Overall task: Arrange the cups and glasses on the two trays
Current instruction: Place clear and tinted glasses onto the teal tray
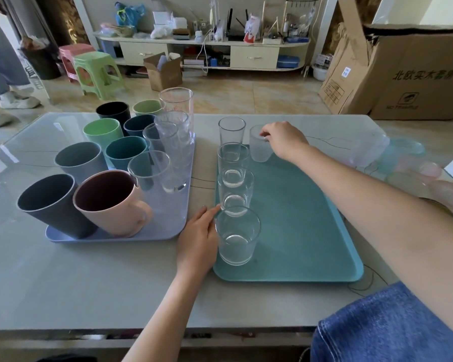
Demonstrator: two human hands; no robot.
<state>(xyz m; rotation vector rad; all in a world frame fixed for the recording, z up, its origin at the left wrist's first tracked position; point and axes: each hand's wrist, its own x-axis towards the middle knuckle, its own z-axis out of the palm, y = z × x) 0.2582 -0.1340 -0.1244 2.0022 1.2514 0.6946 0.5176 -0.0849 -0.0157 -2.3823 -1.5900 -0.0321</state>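
Observation:
A teal tray (298, 226) lies on the right of the table. A column of clear glasses stands along its left side, the nearest clear glass (237, 236) at the front. My left hand (199, 239) rests against that glass and the tray's left edge, fingers fairly straight. My right hand (283, 138) pinches the rim of a frosted glass (259, 148) standing at the tray's far end. A lavender tray (170, 218) on the left holds several coloured cups, a pink mug (110, 202) and several clear glasses.
More pale plastic cups (400, 158) lie blurred at the table's right edge. Beyond the table are a large cardboard box (413, 74), a green stool (97, 71), a small open box and a cluttered shelf. A person's feet stand at far left.

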